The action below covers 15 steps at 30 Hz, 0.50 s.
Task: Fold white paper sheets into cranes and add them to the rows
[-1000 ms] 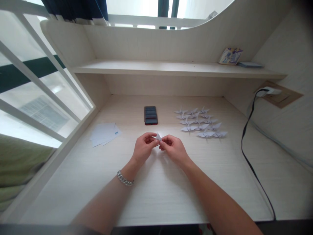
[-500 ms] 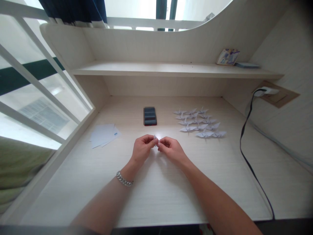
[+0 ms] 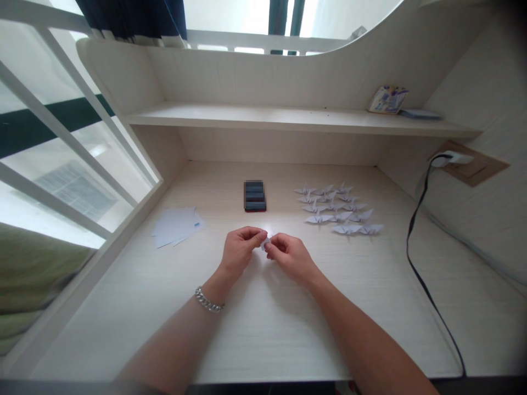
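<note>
Between my fingertips is a small folded piece of white paper [image 3: 265, 243], mostly hidden by the fingers. My left hand [image 3: 242, 248] pinches it from the left, and a silver chain bracelet [image 3: 209, 300] circles that wrist. From the right, my right hand [image 3: 291, 257] pinches the same piece between thumb and fingers. Both hands are close together over the middle of the desk. Several white folded paper cranes [image 3: 340, 215] stand in rows to the right, beyond my right hand. Flat white paper sheets [image 3: 176, 225] lie overlapping on the left.
A dark, pixelated rectangular object [image 3: 255, 196] lies behind my hands. A black cable [image 3: 411, 247] runs from the wall socket [image 3: 469, 162] down the desk's right side. Above the desk's back is a shelf [image 3: 247, 115] with a small colourful packet [image 3: 387, 100]. White rails [image 3: 61, 129] border the left.
The whole view has shifted slightly, with the surroundings a little further right. The folded paper has tilted a little between my fingertips; both hands still pinch it.
</note>
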Tool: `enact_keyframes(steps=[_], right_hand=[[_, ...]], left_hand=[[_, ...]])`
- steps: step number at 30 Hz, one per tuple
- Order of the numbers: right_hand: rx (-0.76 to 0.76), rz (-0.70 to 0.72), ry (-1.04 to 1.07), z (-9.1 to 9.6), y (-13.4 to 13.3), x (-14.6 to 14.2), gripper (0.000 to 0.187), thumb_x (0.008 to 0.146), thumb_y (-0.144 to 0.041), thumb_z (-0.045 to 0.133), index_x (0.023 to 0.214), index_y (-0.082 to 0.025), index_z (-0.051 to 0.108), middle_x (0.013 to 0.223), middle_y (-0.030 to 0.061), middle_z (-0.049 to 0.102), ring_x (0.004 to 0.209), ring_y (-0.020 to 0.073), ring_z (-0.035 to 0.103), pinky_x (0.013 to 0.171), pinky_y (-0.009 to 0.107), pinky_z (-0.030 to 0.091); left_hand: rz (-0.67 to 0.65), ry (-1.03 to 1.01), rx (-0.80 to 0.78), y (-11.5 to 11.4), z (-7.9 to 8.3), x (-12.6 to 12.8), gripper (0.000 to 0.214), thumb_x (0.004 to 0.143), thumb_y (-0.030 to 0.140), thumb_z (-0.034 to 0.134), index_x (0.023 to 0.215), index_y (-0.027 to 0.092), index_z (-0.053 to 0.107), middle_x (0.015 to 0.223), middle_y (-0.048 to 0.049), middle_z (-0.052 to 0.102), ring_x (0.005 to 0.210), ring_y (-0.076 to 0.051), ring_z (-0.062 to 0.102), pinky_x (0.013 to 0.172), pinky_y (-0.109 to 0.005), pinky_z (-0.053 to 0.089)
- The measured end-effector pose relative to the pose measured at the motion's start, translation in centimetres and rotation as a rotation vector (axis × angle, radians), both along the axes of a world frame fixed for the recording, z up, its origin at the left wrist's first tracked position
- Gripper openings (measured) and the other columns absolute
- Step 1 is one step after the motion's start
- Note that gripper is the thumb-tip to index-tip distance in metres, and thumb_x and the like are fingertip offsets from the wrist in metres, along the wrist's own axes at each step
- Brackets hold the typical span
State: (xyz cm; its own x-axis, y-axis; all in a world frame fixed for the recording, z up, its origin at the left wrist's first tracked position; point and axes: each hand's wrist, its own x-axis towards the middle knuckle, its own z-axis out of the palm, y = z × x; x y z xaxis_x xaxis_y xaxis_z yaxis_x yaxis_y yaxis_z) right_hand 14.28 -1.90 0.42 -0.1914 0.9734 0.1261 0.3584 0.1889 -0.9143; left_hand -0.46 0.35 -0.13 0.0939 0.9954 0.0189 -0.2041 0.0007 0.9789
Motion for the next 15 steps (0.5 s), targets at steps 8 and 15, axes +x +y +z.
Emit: enact_keyframes(steps=[8, 15], right_hand=[[0.008, -0.041, 0.019, 0.16, -0.03, 0.02, 0.019, 0.08, -0.035, 0.055, 0.074, -0.018, 0.061, 0.064, 0.002, 0.064, 0.058, 0.0142, 0.06, 0.056, 0.024, 0.044], [0.01, -0.04, 0.048, 0.51, 0.05, 0.31, 0.024, 0.081, -0.039, 0.055, 0.077, -0.017, 0.063, 0.064, 0.0031, 0.065, 0.059, 0.0143, 0.06, 0.057, 0.025, 0.045]], left_hand=[[0.0, -0.01, -0.006, 0.02, 0.03, 0.02, 0.023, 0.065, 0.032, 0.072, 0.075, 0.012, 0.068, 0.07, -0.0044, 0.066, 0.064, -0.013, 0.058, 0.063, -0.027, 0.047], [-0.1, 0.018, -0.014, -0.09, -0.05, 0.09, 0.022, 0.067, 0.032, 0.07, 0.077, 0.013, 0.068, 0.071, -0.0048, 0.066, 0.066, -0.014, 0.058, 0.065, -0.027, 0.046]])
